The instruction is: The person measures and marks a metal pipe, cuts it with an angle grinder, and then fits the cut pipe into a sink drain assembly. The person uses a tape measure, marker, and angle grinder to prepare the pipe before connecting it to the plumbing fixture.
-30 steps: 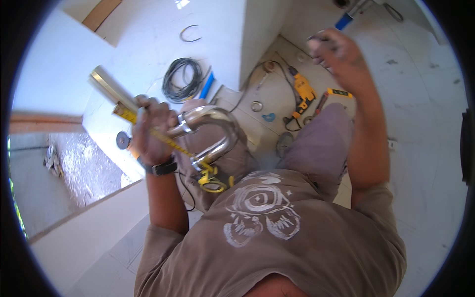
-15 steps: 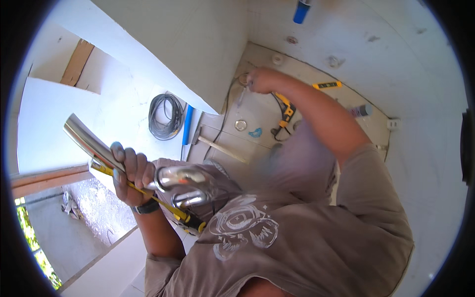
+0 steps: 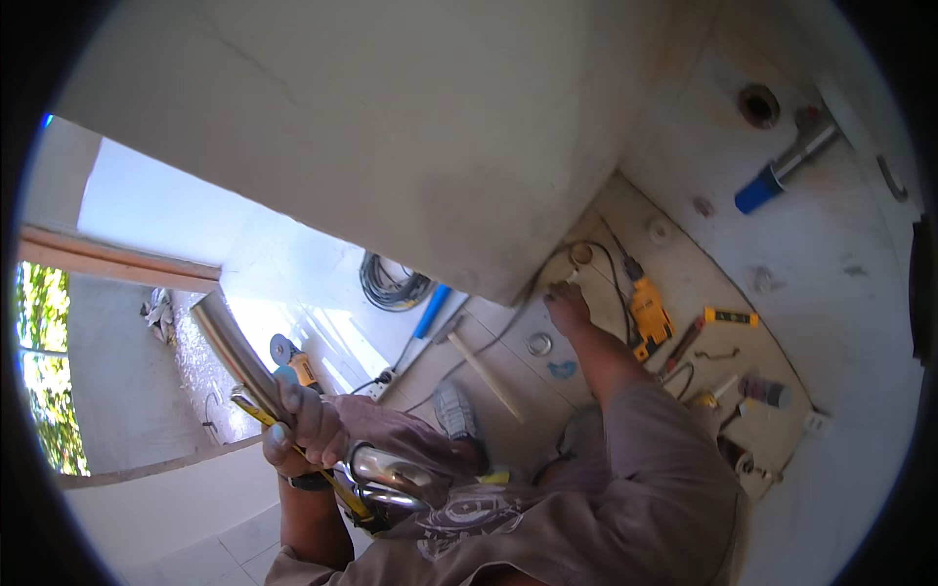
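Pipe [image 3: 234, 348] fills left fingers [image 3: 311, 410]; right fingers [image 3: 561, 292] near floor [image 3: 518, 376].

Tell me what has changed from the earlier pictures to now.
The right hand, off to the right a second ago, has moved left and down to the beige tiled floor, beside the small round brown roll; whether it grips anything is unclear. The left hand still holds the shiny U-bent metal pipe and yellow tape measure; the yellow-and-black power drill stays on the floor.
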`<action>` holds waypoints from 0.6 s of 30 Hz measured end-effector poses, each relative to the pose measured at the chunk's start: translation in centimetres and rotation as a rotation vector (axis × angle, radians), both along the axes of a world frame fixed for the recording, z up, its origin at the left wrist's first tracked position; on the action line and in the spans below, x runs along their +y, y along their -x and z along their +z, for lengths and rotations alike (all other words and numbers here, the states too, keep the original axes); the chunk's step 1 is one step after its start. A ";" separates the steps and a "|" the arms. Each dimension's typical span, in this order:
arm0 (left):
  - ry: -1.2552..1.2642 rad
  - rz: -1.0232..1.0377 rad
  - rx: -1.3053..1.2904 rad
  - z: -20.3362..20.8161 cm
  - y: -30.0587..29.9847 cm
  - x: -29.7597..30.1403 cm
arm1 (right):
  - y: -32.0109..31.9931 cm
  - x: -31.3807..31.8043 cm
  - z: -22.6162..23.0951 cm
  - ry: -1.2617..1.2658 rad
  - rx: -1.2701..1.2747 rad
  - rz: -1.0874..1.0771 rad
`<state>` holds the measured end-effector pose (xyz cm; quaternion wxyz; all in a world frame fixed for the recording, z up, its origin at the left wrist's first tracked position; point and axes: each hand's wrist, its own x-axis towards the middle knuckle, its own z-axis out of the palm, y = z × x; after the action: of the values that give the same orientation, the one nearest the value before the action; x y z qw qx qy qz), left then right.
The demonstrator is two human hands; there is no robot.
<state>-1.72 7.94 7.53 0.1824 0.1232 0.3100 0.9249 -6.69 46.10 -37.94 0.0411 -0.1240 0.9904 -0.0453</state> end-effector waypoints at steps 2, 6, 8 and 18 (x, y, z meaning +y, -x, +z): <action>0.021 0.008 -0.011 0.1 -0.1 -0.1 | -0.2 0.3 0.2 -0.043 -0.055 -0.034; 0.050 -0.002 -0.018 0.4 0.0 -0.1 | -0.5 0.9 2.9 0.075 -0.260 -0.080; 0.034 -0.025 -0.012 0.4 0.0 -0.2 | -0.8 0.8 4.1 0.263 -0.444 -0.232; -0.012 -0.017 -0.028 -0.9 -0.8 -1.3 | -7.9 -1.0 8.1 0.430 -0.406 -0.450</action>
<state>-0.97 6.65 6.66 0.1938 0.1141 0.3007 0.9268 1.19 45.08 -29.79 0.1989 0.1027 0.9324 -0.2838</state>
